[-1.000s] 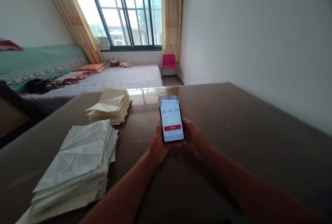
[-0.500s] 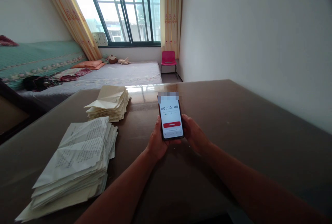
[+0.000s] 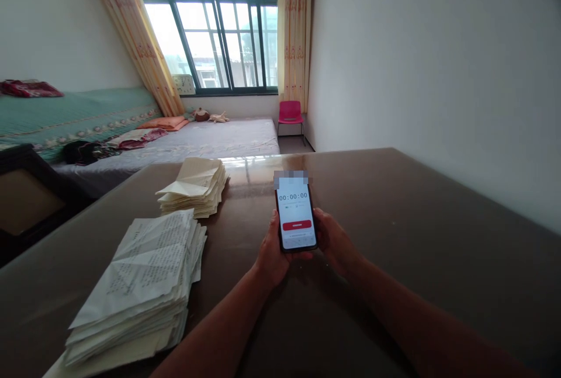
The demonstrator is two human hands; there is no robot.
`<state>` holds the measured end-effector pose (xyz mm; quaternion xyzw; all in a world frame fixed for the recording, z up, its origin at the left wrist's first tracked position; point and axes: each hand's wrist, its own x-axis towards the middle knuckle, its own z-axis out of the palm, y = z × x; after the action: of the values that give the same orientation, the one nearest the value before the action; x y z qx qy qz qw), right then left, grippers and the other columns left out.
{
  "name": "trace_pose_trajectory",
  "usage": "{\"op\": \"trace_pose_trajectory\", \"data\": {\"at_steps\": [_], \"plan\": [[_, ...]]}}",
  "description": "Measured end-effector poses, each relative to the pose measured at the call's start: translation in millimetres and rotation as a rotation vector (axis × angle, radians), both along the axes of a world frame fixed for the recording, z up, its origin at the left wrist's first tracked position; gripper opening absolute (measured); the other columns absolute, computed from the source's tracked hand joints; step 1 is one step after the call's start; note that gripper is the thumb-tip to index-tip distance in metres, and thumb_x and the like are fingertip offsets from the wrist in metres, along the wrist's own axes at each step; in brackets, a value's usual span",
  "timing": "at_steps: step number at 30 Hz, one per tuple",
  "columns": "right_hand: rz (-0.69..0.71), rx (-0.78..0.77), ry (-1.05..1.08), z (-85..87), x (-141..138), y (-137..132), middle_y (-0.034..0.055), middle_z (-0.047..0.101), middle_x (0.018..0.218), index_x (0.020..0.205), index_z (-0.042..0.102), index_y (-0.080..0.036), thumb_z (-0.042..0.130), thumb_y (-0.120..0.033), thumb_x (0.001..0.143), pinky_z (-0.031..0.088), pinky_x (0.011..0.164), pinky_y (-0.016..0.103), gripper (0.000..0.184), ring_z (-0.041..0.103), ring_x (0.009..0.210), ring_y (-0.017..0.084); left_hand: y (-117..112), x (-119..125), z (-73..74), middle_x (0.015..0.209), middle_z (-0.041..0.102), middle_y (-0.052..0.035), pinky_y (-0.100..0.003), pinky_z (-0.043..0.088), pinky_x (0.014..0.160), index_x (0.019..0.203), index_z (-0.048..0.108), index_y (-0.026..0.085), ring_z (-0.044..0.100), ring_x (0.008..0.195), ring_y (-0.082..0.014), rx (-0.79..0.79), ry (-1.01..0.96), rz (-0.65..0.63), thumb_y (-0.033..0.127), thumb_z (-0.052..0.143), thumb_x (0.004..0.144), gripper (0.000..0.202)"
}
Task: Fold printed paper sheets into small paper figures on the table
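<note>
Between my two hands a smartphone [image 3: 297, 211] is held upright above the table, its lit screen facing me with "00:00:00" and a red button; its top is blurred out. My left hand [image 3: 272, 255] grips the phone's left edge and lower end, fingers reaching beneath it. Against the right edge, my right hand [image 3: 335, 238] is closed, its fingertips hidden behind the phone. To the left lies a thick stack of printed, creased paper sheets [image 3: 140, 267]. Just beyond it sits a smaller stack of cream-coloured folded paper [image 3: 195, 185].
The glossy brown table [image 3: 394, 208] spans the foreground, with a white wall [image 3: 429, 62] along its right. Behind it stand a bed [image 3: 236, 135] with stuffed toys, a pink chair [image 3: 291, 112] and a curtained window [image 3: 228, 45]. A dark chair back [image 3: 30, 191] is at the left.
The view has tilted up and turned slightly left, so everything sits lower and further right in the picture. Both hands keep the same hold on the smartphone, whose screen still reads 00:00:00.
</note>
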<state>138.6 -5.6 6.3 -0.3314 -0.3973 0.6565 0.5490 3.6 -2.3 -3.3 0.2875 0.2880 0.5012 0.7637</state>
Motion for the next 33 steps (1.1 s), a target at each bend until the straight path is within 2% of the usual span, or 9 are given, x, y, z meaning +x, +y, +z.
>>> {"op": "trace_pose_trajectory", "data": {"at_steps": [12,18,21,24,30,33], "plan": [[-0.018,-0.028,-0.023,0.0,-0.5,0.5,0.0053,0.071,0.102,0.109,0.067,-0.018,0.053,-0.050,0.084,0.051,0.080,0.035,0.043,0.064,0.096,0.025,1.1,-0.2,-0.3,0.106,0.069,-0.0169,-0.035,0.058,0.049,0.135,0.046,0.014,0.069,0.080,-0.0290,0.012,0.011,-0.003,0.056,0.037,0.091,0.061],[-0.002,-0.011,0.008,2.5,-1.8,-0.2,0.0046,0.070,0.108,0.111,0.066,-0.020,0.051,-0.048,0.087,0.050,0.081,0.033,0.040,0.063,0.099,0.023,1.3,-1.1,-2.7,0.108,0.068,-0.0164,-0.034,0.058,0.050,0.136,0.046,0.015,0.069,0.081,-0.0285,0.031,0.018,0.003,0.055,0.039,0.091,0.061],[-0.002,-0.008,0.000,3.3,-2.2,-0.4,0.0041,0.071,0.102,0.108,0.067,-0.019,0.051,-0.048,0.087,0.050,0.082,0.033,0.039,0.063,0.097,0.023,0.9,-1.6,-1.6,0.108,0.068,-0.0171,-0.033,0.058,0.050,0.135,0.046,0.015,0.069,0.083,-0.0288,0.027,0.006,-0.010,0.055,0.039,0.091,0.060],[-0.005,-0.011,-0.010,3.7,-2.8,-0.8,0.0042,0.072,0.095,0.107,0.068,-0.019,0.051,-0.049,0.086,0.050,0.081,0.034,0.040,0.064,0.094,0.023,0.1,-2.4,0.1,0.107,0.068,-0.0173,-0.032,0.058,0.051,0.135,0.047,0.014,0.069,0.085,-0.0285,0.017,-0.014,-0.012,0.054,0.039,0.091,0.060],[0.004,0.007,-0.006,4.2,-3.7,-1.1,0.0054,0.071,0.103,0.112,0.067,-0.019,0.050,-0.049,0.087,0.050,0.082,0.034,0.043,0.064,0.095,0.023,-0.3,-3.6,0.1,0.105,0.069,-0.0159,-0.034,0.060,0.056,0.132,0.049,0.014,0.069,0.086,-0.0281,0.015,-0.029,-0.002,0.053,0.041,0.091,0.057],[0.007,0.006,-0.001,5.0,-3.7,-1.5,0.0053,0.072,0.100,0.111,0.067,-0.019,0.050,-0.049,0.087,0.050,0.081,0.034,0.042,0.064,0.095,0.023,-0.1,-3.8,-0.4,0.104,0.069,-0.0156,-0.035,0.060,0.058,0.131,0.050,0.014,0.069,0.087,-0.0282,0.013,-0.040,-0.001,0.052,0.042,0.091,0.056]]}}
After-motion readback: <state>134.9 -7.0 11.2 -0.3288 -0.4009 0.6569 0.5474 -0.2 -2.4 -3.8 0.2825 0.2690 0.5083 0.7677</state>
